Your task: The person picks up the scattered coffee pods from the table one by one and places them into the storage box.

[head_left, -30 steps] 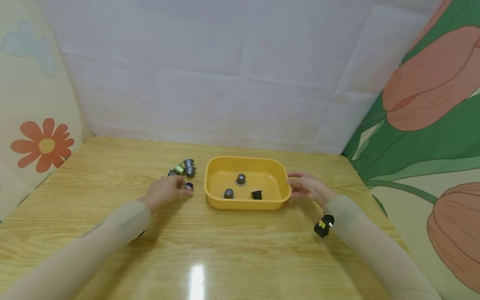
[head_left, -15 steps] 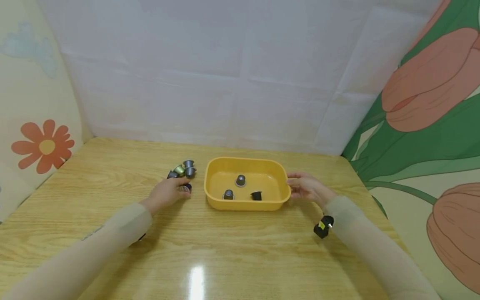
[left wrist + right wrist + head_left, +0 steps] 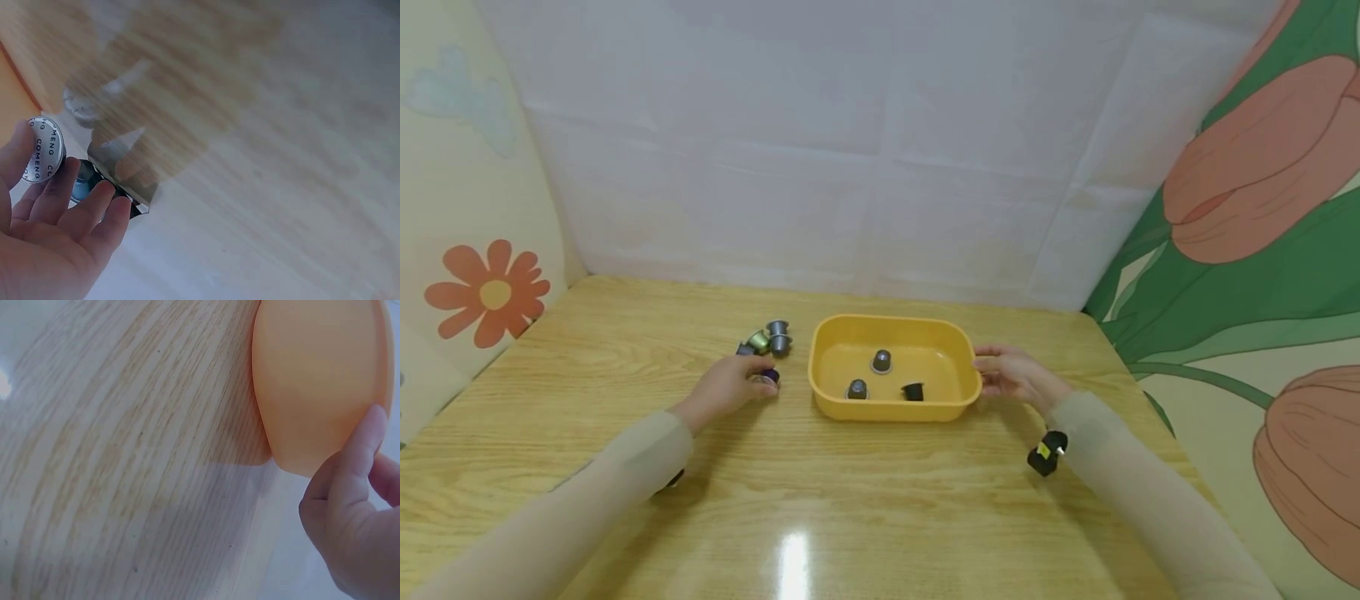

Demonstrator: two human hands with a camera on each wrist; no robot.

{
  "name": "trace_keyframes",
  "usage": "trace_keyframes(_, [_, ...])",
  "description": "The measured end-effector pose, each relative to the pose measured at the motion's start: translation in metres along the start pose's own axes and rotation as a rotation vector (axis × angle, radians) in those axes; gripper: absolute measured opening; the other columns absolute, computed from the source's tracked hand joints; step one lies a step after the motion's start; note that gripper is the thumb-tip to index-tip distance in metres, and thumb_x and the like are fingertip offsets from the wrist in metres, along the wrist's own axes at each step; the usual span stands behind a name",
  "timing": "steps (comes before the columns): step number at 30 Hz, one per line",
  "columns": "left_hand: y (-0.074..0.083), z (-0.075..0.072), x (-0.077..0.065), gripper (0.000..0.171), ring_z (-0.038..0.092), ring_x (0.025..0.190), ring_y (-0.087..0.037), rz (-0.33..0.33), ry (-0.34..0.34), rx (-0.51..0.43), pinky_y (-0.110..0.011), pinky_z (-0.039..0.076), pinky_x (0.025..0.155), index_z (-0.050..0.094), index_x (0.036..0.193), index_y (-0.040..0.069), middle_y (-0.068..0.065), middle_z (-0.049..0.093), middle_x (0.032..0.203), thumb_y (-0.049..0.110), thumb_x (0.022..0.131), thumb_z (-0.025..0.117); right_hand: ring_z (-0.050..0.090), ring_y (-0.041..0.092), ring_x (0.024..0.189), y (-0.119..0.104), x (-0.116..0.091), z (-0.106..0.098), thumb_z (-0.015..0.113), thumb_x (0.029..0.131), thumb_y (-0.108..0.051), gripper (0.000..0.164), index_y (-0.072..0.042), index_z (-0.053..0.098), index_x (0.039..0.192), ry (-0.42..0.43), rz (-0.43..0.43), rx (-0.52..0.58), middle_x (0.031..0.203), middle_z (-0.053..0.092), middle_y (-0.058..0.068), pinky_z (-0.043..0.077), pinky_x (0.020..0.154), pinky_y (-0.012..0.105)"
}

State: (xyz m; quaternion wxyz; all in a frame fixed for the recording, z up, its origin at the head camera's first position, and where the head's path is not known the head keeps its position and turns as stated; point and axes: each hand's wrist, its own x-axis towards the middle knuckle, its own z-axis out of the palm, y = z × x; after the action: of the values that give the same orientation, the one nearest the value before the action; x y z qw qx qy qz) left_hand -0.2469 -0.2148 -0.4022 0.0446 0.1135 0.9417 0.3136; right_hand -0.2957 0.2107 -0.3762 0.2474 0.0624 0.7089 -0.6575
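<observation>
My left hand (image 3: pixel 724 388) pinches a dark purple coffee capsule (image 3: pixel 771 376) between thumb and fingers, left of a yellow plastic bin (image 3: pixel 887 410). The left wrist view shows the capsule's printed silver lid (image 3: pixel 47 150) turned towards the camera; the other fingers are loosely bent. At the bin's right end, my right hand (image 3: pixel 1015 375) rests extended fingers against the outside wall near the rim. Inside the bin are a grey capsule (image 3: pixel 882 360), a second grey one (image 3: pixel 857 388) and a black capsule (image 3: pixel 913 391) tipped on its side.
Behind my left hand lie a green capsule (image 3: pixel 759 341), two grey capsules (image 3: pixel 779 338) end to end, and a dark capsule (image 3: pixel 745 348) partly hidden by the hand. The wooden table (image 3: pixel 880 492) meets a white cloth (image 3: pixel 820 167) at the back.
My left hand has drawn slightly left with the capsule, which has turned in its fingertips. The right hand and the bin have stayed in place.
</observation>
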Motion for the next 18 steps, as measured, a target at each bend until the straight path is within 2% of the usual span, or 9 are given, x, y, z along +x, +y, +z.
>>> trace_keyframes(10, [0.003,-0.010,-0.007,0.056,0.049,0.121,-0.046,-0.067,-0.035,-0.053,-0.057,0.042,0.097,0.055,0.132,-0.007,-0.028,0.056,0.130,0.027,0.090,0.071,0.060,0.013,0.070,0.001,0.000,0.000,0.047,0.100,0.000,0.044,0.009,0.034,0.141,-0.016,-0.002,0.011,0.088,0.061,0.005,0.056,0.059,0.025])
trace_keyframes(18, [0.009,-0.021,-0.010,0.054,0.052,0.119,-0.044,-0.031,-0.016,-0.050,-0.056,0.044,0.096,0.055,0.131,-0.008,-0.027,0.058,0.127,0.026,0.091,0.070,0.060,0.013,0.069,0.000,0.000,0.001,0.047,0.100,0.000,0.044,0.008,0.035,0.141,-0.002,0.003,0.015,0.089,0.061,0.005,0.055,0.057,0.024])
